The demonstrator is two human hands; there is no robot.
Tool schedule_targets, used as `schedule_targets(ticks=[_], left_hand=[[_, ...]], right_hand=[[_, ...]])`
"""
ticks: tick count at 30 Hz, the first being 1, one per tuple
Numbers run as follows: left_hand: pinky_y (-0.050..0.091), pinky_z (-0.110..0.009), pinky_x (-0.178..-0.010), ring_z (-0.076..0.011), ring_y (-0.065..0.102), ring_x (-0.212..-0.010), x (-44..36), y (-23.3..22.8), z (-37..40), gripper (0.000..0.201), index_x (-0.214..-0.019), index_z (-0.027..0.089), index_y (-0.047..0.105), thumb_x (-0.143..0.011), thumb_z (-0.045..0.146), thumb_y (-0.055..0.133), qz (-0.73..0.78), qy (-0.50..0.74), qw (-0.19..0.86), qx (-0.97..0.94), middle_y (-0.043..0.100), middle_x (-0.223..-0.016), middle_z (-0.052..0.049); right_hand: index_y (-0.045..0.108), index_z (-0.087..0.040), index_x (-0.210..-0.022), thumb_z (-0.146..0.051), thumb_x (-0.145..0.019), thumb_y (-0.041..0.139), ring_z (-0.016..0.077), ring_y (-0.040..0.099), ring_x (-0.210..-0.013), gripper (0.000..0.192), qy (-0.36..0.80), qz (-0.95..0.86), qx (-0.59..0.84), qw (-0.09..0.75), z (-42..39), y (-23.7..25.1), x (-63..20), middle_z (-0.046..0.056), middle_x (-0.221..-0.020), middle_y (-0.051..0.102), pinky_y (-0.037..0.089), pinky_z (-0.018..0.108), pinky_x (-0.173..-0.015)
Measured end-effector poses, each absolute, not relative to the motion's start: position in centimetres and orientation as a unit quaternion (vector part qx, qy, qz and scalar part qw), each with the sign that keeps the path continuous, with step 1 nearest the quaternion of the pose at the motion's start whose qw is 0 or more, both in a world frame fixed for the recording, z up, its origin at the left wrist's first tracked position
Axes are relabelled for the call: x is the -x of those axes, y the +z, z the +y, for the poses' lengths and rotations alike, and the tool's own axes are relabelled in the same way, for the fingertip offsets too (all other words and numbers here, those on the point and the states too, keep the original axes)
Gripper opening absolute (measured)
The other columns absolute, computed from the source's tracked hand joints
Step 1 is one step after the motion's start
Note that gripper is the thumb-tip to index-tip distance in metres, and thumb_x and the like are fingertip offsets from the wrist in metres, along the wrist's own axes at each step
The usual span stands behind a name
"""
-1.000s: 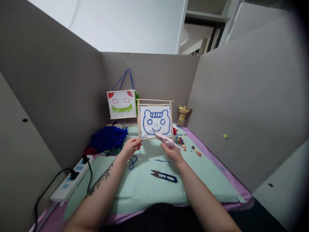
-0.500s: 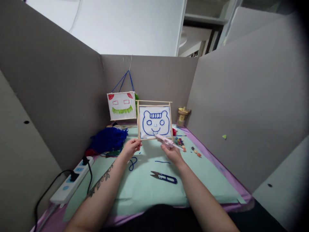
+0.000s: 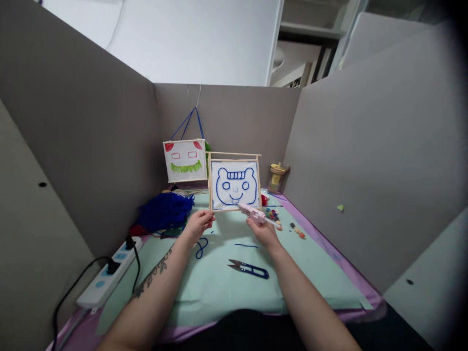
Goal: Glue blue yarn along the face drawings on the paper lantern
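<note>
My left hand [image 3: 200, 223] pinches the lower left corner of a wooden stick frame [image 3: 234, 155], which is held upright above the table. White paper [image 3: 223, 197] fills the frame and carries a bear-like face outlined in blue, seemingly in yarn. In my right hand [image 3: 265, 235] is a pale pink glue gun [image 3: 252, 213], its nozzle pointing up and left near the mouth of the face. Whether the nozzle touches the paper I cannot tell. Thread snips [image 3: 248, 269] lie on the table below, with a short blue yarn piece [image 3: 246, 245] and a looped one [image 3: 201, 248].
A blue yarn heap [image 3: 164, 212] and a white power strip [image 3: 109, 273] with plugs lie at left. Another face picture [image 3: 185, 161] hangs by blue cords at the back. Small colourful pieces [image 3: 298, 230] and a jar-like item [image 3: 277, 176] are at right. Grey panels [image 3: 365, 161] enclose the table.
My right hand has shifted the glue gun slightly right and down, away from the mouth of the face. My left hand and the frame stay nearly still.
</note>
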State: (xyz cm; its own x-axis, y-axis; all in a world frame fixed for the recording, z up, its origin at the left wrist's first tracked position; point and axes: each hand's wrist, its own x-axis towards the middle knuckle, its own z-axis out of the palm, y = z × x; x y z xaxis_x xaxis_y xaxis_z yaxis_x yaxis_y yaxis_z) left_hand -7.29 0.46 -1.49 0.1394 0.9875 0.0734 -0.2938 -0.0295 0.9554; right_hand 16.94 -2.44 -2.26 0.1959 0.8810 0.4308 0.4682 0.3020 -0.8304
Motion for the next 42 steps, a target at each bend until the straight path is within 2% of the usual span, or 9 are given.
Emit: schedule_targets(ticks=[5,23,30,35,39,42], left_hand=[[0.036,-0.020,-0.051,-0.0057,0.047,-0.051,7.3,-1.4,0.4,0.036,-0.065,0.013,0.057,-0.059,0.042,0.078,0.376,0.541,0.590,-0.467,0.059,-0.062,-0.001],[0.037,-0.021,-0.051,-0.0071,0.048,-0.052,7.2,-1.2,0.2,0.033,-0.066,0.013,0.058,-0.057,0.039,0.078,0.385,0.537,0.590,-0.465,0.059,-0.062,-0.002],[0.036,-0.020,-0.051,-0.0068,0.048,-0.052,7.2,-1.1,0.1,0.035,-0.067,0.012,0.060,-0.056,0.039,0.079,0.384,0.535,0.595,-0.461,0.059,-0.061,-0.002],[0.036,-0.020,-0.050,-0.0067,0.047,-0.051,7.1,-1.1,0.1,0.035,-0.067,0.012,0.059,-0.056,0.040,0.079,0.385,0.536,0.593,-0.461,0.058,-0.061,-0.002],[0.035,-0.020,-0.049,-0.0066,0.048,-0.052,7.2,-1.3,0.2,0.034,-0.067,0.012,0.059,-0.058,0.039,0.078,0.381,0.533,0.588,-0.474,0.059,-0.062,-0.002],[0.036,-0.020,-0.050,-0.0067,0.048,-0.052,7.2,-1.5,0.3,0.035,-0.068,0.012,0.059,-0.059,0.041,0.077,0.381,0.527,0.586,-0.483,0.059,-0.063,-0.002]], right_hand=[[0.068,-0.019,-0.099,-0.050,-0.069,0.058,0.0308,0.061,-0.100,0.045,0.215,-0.598,0.585,0.504,-2.3,-2.3,-17.1,0.011,-0.096,0.070,0.045,0.044,-0.090],[0.068,-0.017,-0.099,-0.052,-0.069,0.058,0.0290,0.063,-0.095,0.047,0.197,-0.586,0.587,0.523,-1.8,-2.6,-17.2,0.010,-0.094,0.070,0.048,0.042,-0.086],[0.068,-0.018,-0.091,-0.052,-0.068,0.059,0.0263,0.065,-0.080,0.043,0.205,-0.575,0.578,0.541,-1.6,-2.6,-17.1,0.007,-0.081,0.071,0.051,0.038,-0.074],[0.065,-0.012,-0.095,-0.052,-0.066,0.061,0.0266,0.063,-0.082,0.050,0.226,-0.552,0.556,0.578,-1.5,-2.8,-17.2,0.012,-0.085,0.070,0.050,0.039,-0.074],[0.064,-0.010,-0.090,-0.055,-0.068,0.058,0.0210,0.060,-0.064,0.050,0.281,-0.536,0.512,0.610,-1.6,-2.4,-17.4,0.011,-0.075,0.067,0.050,0.034,-0.059],[0.063,-0.013,-0.093,-0.060,-0.073,0.051,0.0178,0.060,-0.058,0.052,0.307,-0.569,0.469,0.601,-1.9,-1.8,-17.9,0.007,-0.071,0.065,0.050,0.031,-0.055]])
